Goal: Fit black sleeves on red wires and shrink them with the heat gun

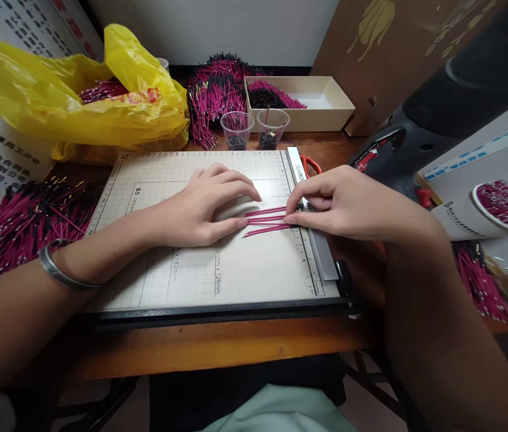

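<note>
Several thin magenta wires (266, 219) lie side by side on a cream paper trimmer board (254, 270) printed with grid lines. Their right ends reach the metal guide strip (316, 240). My right hand (348, 204) has its thumb and index finger pinched on the wires beside that strip. Flat on the board rests my left hand (211, 207), its fingers spread and its thumb tip touching the wires' left ends. The wire ends under my right fingers are hidden.
Behind the board stand two clear cups (237, 129), a cream box (321, 117) and a heap of wires (218, 90). A yellow bag (101, 123) is at the back left, more wires (33, 228) below it. At right are a dark machine (415, 138) and a paper cup (465, 216).
</note>
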`<action>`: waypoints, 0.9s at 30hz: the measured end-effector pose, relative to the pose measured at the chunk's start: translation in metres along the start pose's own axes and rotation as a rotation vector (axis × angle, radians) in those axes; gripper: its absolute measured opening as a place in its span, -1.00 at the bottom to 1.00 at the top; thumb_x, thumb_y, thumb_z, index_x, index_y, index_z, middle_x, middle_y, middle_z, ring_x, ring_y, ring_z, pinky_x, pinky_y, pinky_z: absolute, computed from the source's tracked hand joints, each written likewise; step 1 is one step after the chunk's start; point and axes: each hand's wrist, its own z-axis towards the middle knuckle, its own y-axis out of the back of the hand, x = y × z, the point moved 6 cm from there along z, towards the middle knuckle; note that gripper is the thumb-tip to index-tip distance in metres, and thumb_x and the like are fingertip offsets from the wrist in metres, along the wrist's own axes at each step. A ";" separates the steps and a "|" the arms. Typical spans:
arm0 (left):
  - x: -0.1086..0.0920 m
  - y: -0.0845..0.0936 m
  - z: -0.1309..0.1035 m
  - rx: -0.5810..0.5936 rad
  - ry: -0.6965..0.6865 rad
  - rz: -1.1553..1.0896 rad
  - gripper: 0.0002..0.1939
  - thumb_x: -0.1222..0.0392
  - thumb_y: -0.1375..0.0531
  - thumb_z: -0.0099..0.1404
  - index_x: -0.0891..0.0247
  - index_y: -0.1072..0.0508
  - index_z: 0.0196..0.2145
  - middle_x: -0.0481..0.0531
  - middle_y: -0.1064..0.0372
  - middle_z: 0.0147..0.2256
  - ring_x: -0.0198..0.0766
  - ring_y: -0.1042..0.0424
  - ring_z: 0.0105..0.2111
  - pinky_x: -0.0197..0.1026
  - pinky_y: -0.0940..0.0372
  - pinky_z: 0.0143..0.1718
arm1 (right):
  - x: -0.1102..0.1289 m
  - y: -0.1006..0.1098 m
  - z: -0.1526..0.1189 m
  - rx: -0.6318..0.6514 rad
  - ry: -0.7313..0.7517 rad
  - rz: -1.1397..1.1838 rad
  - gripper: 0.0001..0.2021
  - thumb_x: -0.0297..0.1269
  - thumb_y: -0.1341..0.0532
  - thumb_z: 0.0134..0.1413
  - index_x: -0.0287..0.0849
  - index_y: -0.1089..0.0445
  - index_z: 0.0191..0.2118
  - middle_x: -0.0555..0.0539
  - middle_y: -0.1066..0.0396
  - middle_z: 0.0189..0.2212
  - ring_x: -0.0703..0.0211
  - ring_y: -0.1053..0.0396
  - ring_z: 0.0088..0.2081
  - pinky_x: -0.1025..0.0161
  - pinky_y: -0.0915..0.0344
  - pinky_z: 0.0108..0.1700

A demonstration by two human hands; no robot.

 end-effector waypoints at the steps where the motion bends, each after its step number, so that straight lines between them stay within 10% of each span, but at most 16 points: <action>1: 0.000 0.000 0.000 -0.005 -0.001 0.004 -0.61 -0.06 -0.13 0.43 0.16 -0.47 0.09 0.13 -0.47 0.09 0.02 -0.31 0.10 0.10 -0.12 0.22 | 0.000 0.000 0.000 0.003 0.009 0.006 -0.92 -0.36 -0.33 0.09 -0.16 -0.59 -0.39 0.18 0.12 -0.72 0.37 0.15 -0.61 0.20 0.08 -0.46; 13: 0.000 0.000 0.000 -0.043 -0.009 0.005 -0.61 -0.02 -0.17 0.41 0.19 -0.48 0.09 0.11 -0.49 0.07 0.00 -0.34 0.09 0.06 -0.13 0.19 | 0.000 0.002 0.000 0.017 0.014 -0.024 -0.89 -0.45 -0.33 0.05 -0.18 -0.61 -0.43 0.12 -0.22 -0.70 0.39 0.00 -0.61 0.21 0.00 -0.44; 27: -0.003 0.000 0.001 -0.012 0.022 -0.029 -0.46 -0.26 -0.22 0.37 0.20 -0.49 0.09 0.12 -0.48 0.08 0.03 -0.30 0.10 0.07 -0.10 0.23 | -0.005 0.007 -0.001 -0.048 -0.090 -0.024 -0.90 -0.45 -0.37 0.06 -0.19 -0.56 -0.45 0.18 0.08 -0.74 0.38 0.09 -0.61 0.18 0.08 -0.44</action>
